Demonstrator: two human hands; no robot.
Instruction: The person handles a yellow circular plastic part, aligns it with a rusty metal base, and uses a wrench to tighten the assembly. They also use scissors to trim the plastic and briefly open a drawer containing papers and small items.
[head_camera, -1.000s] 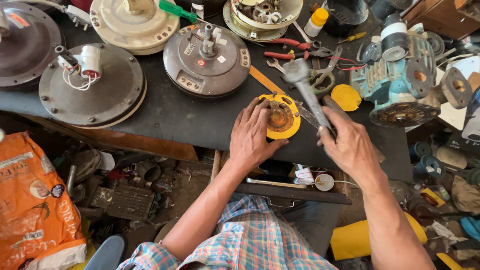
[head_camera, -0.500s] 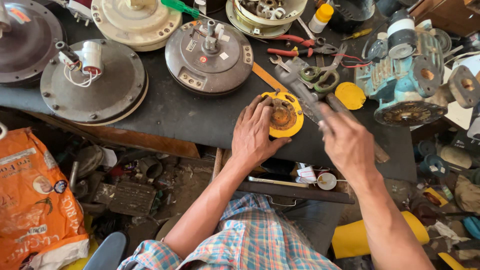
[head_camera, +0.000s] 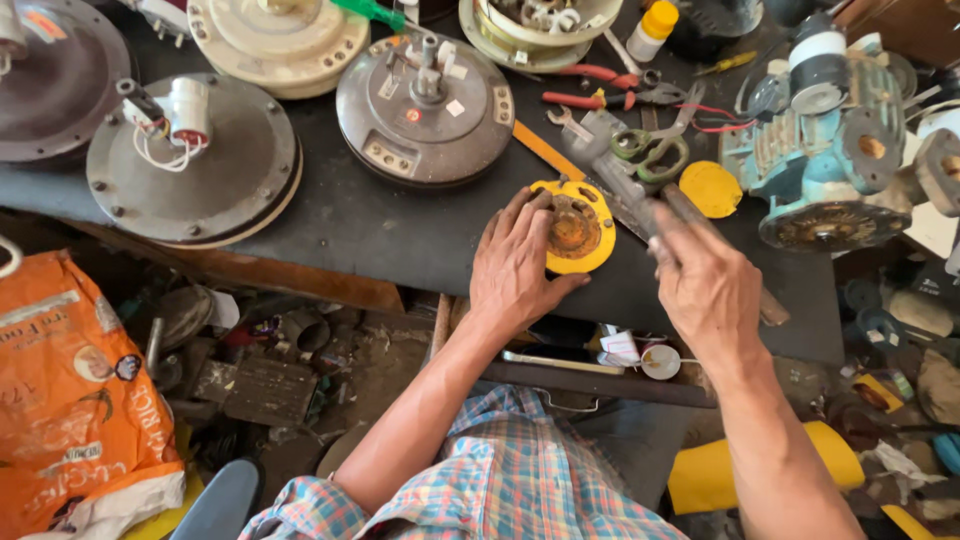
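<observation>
A small round yellow part (head_camera: 577, 229) with a rusty brown metal centre lies near the front edge of the dark workbench (head_camera: 380, 225). My left hand (head_camera: 517, 262) rests on its left side, fingers spread over the rim, holding it down. My right hand (head_camera: 702, 283) grips the handle of a grey hammer (head_camera: 622, 172), blurred by motion, whose head hangs just above and to the right of the yellow part. A separate yellow cap (head_camera: 709, 188) lies to the right of the hammer.
Several round ceiling-fan motor housings (head_camera: 425, 107) cover the bench's back and left. Red-handled pliers (head_camera: 590, 99), scissors (head_camera: 655, 150), a spanner and a blue-green motor (head_camera: 830, 165) crowd the right. An orange sack (head_camera: 75, 400) and scrap parts lie on the floor to the left.
The hammer has swung down from a raised position to low over the yellow part. My left hand stays on the part.
</observation>
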